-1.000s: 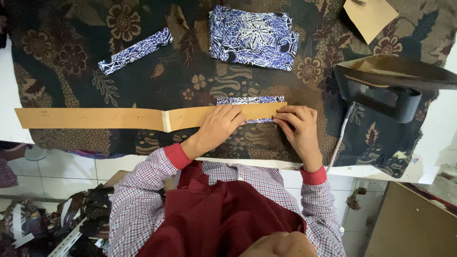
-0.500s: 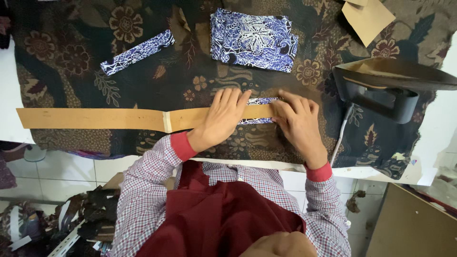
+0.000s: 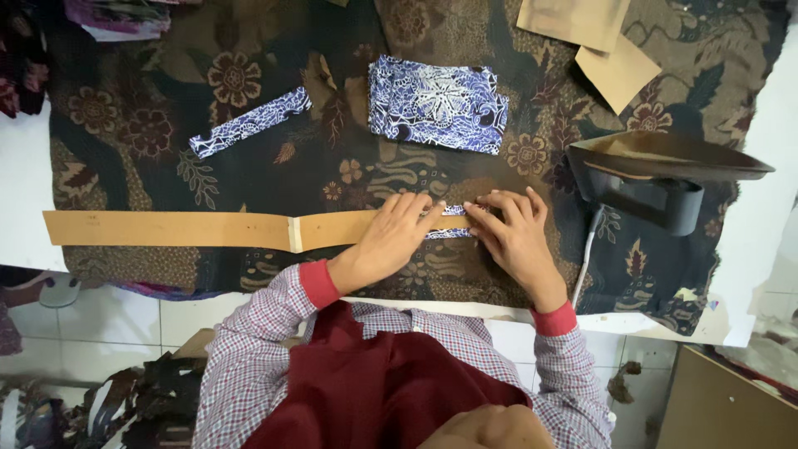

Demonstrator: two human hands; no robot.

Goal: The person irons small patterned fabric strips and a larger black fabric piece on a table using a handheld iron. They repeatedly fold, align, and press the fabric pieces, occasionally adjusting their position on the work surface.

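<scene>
Both hands flat, palms down | left hand (image 3: pixel 392 241) fingers together, pressing cardboard strip (image 3: pixel 208 229) | right hand (image 3: pixel 515 241) fingers spread, pinning blue patterned fabric strip (image 3: pixel 449 223) between them on table edge

Both hands are seen at frame centre, palms down, fingers extended flat. Left hand (image 3: pixel 392 237) is angled up-right from lower left, fingers together, tips pointed toward the right hand. Right hand (image 3: pixel 515 233) is angled up-left, fingers slightly spread, tips nearly met with the left's. Forearms are converged in a V; red cuffs are shown under checked sleeves.
</scene>
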